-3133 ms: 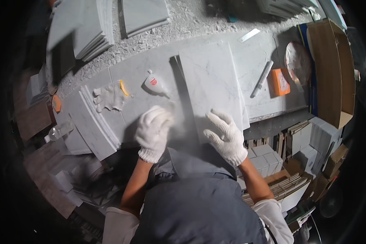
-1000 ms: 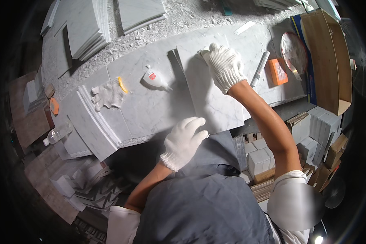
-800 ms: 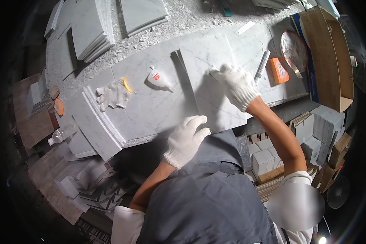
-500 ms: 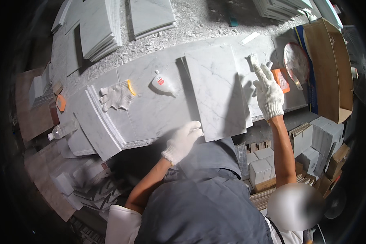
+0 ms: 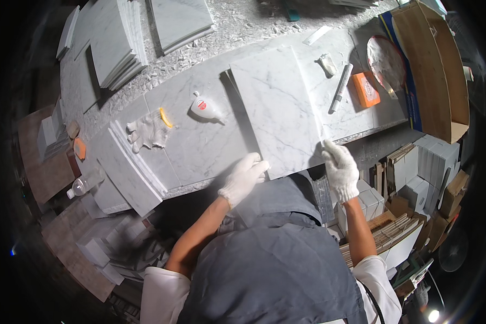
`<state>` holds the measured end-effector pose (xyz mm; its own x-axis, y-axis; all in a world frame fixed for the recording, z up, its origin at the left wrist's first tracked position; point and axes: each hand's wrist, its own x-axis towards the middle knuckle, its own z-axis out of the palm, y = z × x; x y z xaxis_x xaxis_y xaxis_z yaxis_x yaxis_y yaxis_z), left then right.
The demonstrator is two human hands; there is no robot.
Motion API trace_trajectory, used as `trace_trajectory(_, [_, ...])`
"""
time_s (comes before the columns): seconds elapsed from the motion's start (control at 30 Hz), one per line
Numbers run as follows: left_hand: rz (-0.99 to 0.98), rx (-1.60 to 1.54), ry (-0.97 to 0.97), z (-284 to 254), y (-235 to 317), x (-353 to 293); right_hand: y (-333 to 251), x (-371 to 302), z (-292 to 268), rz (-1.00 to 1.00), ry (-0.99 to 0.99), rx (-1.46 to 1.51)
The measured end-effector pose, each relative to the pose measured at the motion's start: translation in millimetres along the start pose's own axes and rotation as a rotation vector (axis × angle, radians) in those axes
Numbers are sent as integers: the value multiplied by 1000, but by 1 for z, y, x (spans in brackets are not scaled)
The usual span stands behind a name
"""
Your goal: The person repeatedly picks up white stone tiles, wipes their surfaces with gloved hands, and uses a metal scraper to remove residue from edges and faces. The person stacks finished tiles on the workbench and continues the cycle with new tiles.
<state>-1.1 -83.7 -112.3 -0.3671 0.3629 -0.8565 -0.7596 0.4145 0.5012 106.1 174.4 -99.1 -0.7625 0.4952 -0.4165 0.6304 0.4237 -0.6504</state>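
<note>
A white marble tile (image 5: 283, 108) with grey veins lies tilted on the worktable in front of me, resting over at least one more tile, whose edge shows underneath. My left hand (image 5: 245, 175), in a white knitted glove, pinches its near left corner. On the near right edge the gloved fingers of my right hand (image 5: 341, 168) are closed. Right of the tile lie a grey marker (image 5: 342, 89), a small crumpled white thing (image 5: 327, 65) and an orange box (image 5: 366, 89). A white squeeze bottle (image 5: 206, 108) with a red label lies to its left.
A spare glove (image 5: 148, 130) and leaning tiles (image 5: 129, 167) are on the left. Tile stacks (image 5: 116, 46) stand behind, amid white chips. At right are a round-framed object (image 5: 384, 62) and an open cardboard box (image 5: 429, 70); white boxes (image 5: 429, 167) sit below.
My right hand has come back toward me from beside the marker to the tile's near right edge. The left hand stays at the tile's corner. The whole view has shifted slightly.
</note>
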Motion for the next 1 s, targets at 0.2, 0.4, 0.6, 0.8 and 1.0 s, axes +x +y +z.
trace_trajectory(0.2, [-16, -65, -12, 5, 5, 5, -22, -4, 5, -25, 1, -243])
trace_trajectory(0.4, [-44, 94, 38, 8, 11, 5, -18, 2, 2, 33, -65, -157])
trace_trajectory(0.6, [-52, -21, -41, 3, 15, -8, -32, 3, -10, 3, -199, -152])
trace_trajectory(0.8, [87, -111, -78, 19, 31, -31, -13, 18, 3, 219, -246, 245])
trace_trajectory(1.0, [16, -71, -93, 7, 60, -53, 18, 34, 26, -590, -140, 10])
